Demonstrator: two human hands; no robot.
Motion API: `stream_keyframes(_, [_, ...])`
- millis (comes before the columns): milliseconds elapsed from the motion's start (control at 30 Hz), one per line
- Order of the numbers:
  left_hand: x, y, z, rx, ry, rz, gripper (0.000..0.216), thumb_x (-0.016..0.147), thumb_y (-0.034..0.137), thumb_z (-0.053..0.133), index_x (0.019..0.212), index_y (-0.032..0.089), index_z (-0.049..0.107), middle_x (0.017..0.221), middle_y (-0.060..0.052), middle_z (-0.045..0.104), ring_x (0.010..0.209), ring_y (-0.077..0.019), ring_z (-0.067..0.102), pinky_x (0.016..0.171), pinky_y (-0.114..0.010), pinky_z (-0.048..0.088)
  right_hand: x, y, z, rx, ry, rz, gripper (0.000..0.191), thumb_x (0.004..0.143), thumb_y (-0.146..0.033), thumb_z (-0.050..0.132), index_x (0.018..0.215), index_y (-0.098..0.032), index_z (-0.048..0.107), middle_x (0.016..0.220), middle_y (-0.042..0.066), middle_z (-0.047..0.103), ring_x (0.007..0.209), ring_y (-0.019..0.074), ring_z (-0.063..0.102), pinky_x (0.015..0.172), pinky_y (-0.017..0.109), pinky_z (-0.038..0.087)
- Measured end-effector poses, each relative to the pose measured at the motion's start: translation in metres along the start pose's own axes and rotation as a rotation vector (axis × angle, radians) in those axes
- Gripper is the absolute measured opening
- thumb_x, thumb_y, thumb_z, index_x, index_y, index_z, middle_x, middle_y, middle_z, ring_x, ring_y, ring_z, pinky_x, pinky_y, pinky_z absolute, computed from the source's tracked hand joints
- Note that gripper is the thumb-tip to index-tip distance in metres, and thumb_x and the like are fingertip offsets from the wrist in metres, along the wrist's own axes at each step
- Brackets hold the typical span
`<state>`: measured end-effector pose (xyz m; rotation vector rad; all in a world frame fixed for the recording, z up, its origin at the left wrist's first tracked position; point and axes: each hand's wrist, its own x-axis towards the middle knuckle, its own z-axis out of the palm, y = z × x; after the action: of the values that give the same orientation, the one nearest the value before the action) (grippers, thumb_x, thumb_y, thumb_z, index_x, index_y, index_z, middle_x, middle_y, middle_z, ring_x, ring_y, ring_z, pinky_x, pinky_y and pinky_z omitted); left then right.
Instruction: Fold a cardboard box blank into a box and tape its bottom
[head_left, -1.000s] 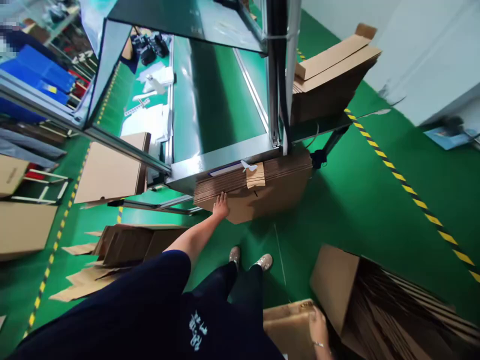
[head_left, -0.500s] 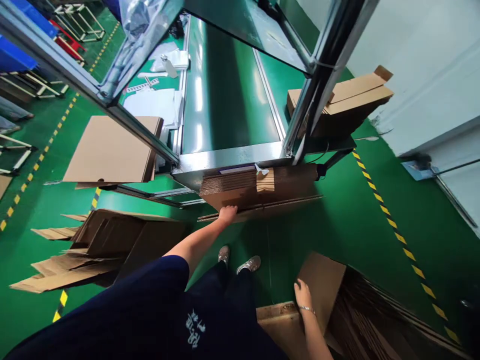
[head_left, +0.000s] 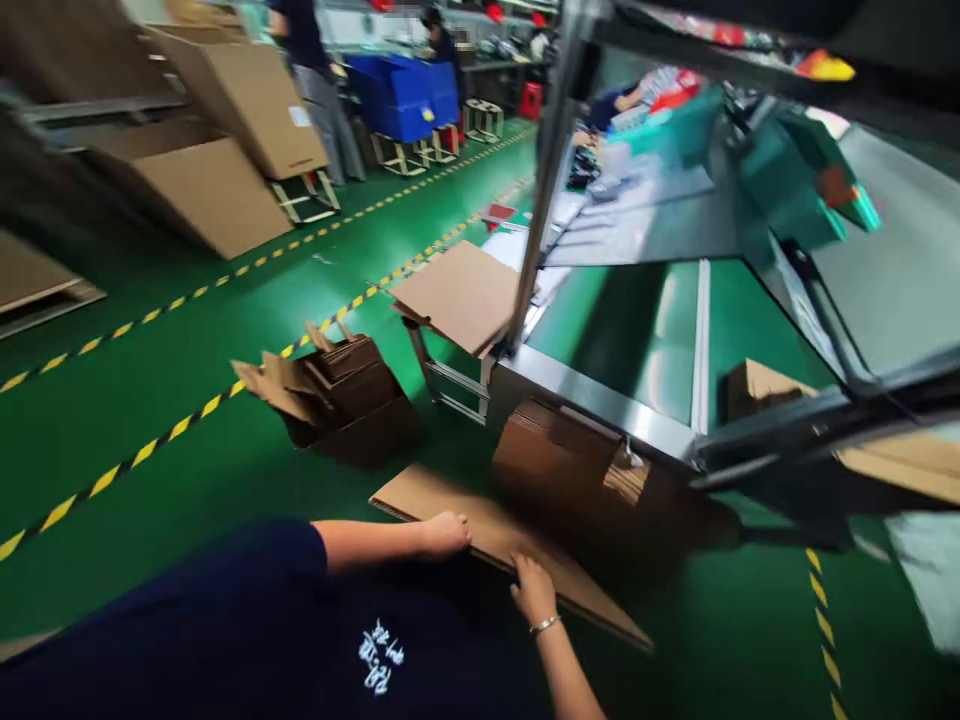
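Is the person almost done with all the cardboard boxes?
Not nearly, it seems. One flat cardboard sheet is off the pile, with the left hand and right hand gripping its near edge. It is not yet folded into a box. A thick stack of flat cardboard leans against the conveyor table, and another bundle lies on the floor.

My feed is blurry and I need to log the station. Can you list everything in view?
flat brown cardboard sheet: one, brown, held low over the green floor
stack of flattened cartons: one, brown, against the conveyor end
green conveyor belt: one, right of centre
collapsed boxes: one heap, brown, on the floor
blue bins: several, far back
left hand: grips the sheet's edge
right hand: grips the same edge
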<state>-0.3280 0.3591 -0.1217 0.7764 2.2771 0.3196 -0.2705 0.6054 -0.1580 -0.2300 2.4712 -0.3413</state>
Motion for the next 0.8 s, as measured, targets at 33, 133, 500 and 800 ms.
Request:
stream_keyframes(33, [-0.016, -0.006, 0.002, -0.023, 0.031, -0.036, 0.016, 0.093, 0.03, 0.06, 0.099, 0.016, 0.065, 0.102, -0.005, 0.067, 0.094, -0.0164, 0.064, 0.082, -0.035, 0.056, 0.005, -0.011, 0.002, -0.029, -0.013, -0.047, 0.058, 0.073, -0.003, 0.056, 0.127, -0.021, 0.062, 0.121, 0.013, 0.069, 0.115, 0.0288, 0.064, 0.101, 0.043, 0.048])
stream_keyframes(133, [-0.061, -0.025, -0.001, -0.089, 0.17, -0.163, 0.007, 0.091, 0.02, 0.06, 0.088, 0.015, 0.066, 0.093, -0.005, 0.068, 0.094, -0.0174, 0.063, 0.082, -0.035, 0.054, 0.025, -0.043, -0.003, -0.101, -0.057, -0.198, 0.059, 0.074, -0.001, 0.051, 0.126, -0.024, 0.063, 0.117, 0.01, 0.072, 0.11, 0.0269, 0.068, 0.092, 0.037, 0.054])
stream_keyframes(500, [-0.319, -0.14, -0.008, -0.163, 0.966, -0.799, 0.019, 0.083, 0.012, 0.062, 0.095, 0.024, 0.068, 0.119, -0.006, 0.064, 0.124, -0.0243, 0.052, 0.118, -0.049, 0.025, 0.081, -0.318, -0.035, -0.299, -0.113, -0.779, 0.035, 0.096, -0.031, 0.04, 0.121, -0.031, 0.064, 0.105, 0.002, 0.076, 0.095, 0.0272, 0.072, 0.08, 0.033, 0.056])
stream_keyframes(800, [-0.449, -0.207, 0.063, -0.499, 1.184, -1.28, 0.029, 0.092, 0.019, 0.048, 0.115, 0.022, 0.066, 0.115, -0.007, 0.067, 0.105, -0.0227, 0.064, 0.096, -0.037, 0.05, 0.134, -0.605, -0.007, -0.406, -0.038, -0.933, 0.026, 0.095, -0.031, 0.048, 0.092, -0.018, 0.069, 0.088, 0.011, 0.076, 0.086, 0.0251, 0.072, 0.068, 0.026, 0.047])
